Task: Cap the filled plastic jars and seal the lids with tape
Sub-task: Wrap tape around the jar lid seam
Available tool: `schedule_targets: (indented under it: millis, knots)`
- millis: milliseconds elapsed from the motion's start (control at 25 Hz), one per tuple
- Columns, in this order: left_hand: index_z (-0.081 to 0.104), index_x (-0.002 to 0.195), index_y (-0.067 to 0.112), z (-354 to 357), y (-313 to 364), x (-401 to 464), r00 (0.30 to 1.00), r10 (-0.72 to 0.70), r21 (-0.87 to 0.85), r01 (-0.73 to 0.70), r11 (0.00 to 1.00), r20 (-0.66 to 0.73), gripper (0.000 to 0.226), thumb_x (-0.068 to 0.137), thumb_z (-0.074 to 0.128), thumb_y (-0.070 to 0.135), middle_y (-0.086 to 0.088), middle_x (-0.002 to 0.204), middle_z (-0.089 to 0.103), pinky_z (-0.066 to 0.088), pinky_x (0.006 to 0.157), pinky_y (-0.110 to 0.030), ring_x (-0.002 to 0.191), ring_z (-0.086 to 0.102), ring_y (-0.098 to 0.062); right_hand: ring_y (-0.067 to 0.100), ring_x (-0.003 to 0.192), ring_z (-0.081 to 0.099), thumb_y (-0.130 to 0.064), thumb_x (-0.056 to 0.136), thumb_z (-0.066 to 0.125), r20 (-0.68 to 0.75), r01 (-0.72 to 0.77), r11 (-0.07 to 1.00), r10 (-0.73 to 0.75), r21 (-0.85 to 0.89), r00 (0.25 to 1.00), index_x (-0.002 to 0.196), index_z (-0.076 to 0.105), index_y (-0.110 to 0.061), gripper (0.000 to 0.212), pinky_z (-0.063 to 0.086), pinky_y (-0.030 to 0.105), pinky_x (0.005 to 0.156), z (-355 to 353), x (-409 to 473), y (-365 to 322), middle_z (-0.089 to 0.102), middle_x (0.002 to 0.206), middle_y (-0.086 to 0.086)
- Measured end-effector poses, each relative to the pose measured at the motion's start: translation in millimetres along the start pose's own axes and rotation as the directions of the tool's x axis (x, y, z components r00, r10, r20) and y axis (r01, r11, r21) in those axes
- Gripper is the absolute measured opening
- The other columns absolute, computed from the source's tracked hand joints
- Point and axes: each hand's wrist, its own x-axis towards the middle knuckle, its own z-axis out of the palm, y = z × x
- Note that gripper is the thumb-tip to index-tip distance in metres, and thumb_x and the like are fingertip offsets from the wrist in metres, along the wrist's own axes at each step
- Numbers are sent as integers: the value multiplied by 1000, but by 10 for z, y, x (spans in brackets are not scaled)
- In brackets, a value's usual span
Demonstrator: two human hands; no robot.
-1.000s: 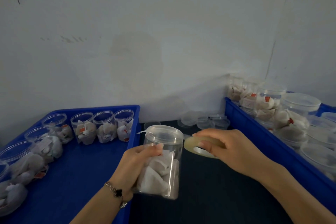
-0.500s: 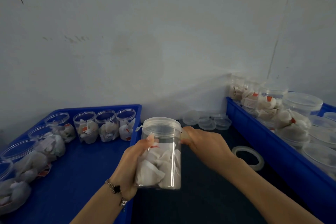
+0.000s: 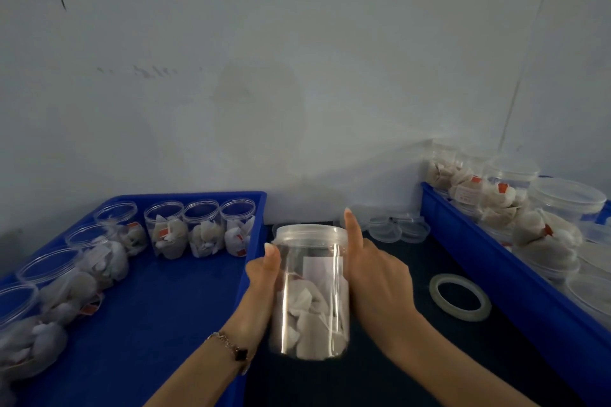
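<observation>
Both hands are cradling one capped jar [image 3: 310, 291]: left hand [image 3: 261, 291] gripping it, right hand [image 3: 377, 277] pressing open-fingered, tape roll [image 3: 460, 301] just right.

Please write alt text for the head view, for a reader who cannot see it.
Two hands hold a capped clear jar of white pouches upright: the left hand grips its side, the right hand presses an index finger along the lid. A tape roll lies to the right, between two blue trays of jars.

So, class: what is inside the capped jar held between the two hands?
Inside the jar lie white paper sachets heaped in the lower half, with a white slip above them. The left hand and right hand cover its sides, so sachets there and any count stay hidden.
</observation>
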Motion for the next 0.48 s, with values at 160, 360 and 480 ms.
schedule_targets:
  millis: [160, 360, 480]
  knots:
    - [60, 75, 0, -156, -83, -134, 973, 215, 202, -194, 960, -84, 69, 68, 41, 67, -14, 67, 61, 50, 60, -31, 65, 59, -33, 13, 69, 53, -13, 93, 52, 77, -31, 1000, 31, 4, 997, 150, 0, -15, 76, 35, 24, 53, 46, 36, -51, 59, 100, 2]
    - [49, 86, 31, -85, -15, -189, 996, -11, 328, -18, 945, 85, 68, 33, 63, 71, 5, 84, 62, 44, 46, -11, 69, 64, -10, 22, 93, 61, -19, 92, 55, 118, -39, 997, 46, -61, 992, 145, 11, -14, 69, 38, 29, 62, 82, 75, -203, 56, 113, 9]
    - [48, 81, 31, -92, -76, -126, 996, -47, 389, 11, 921, 82, 60, 35, 72, 62, 10, 78, 60, 45, 47, -11, 64, 62, 0, 18, 81, 61, -20, 91, 56, 140, 37, 998, -30, -54, 990, 139, 20, -16, 60, 37, 26, 57, 98, 58, -176, 59, 98, 3]
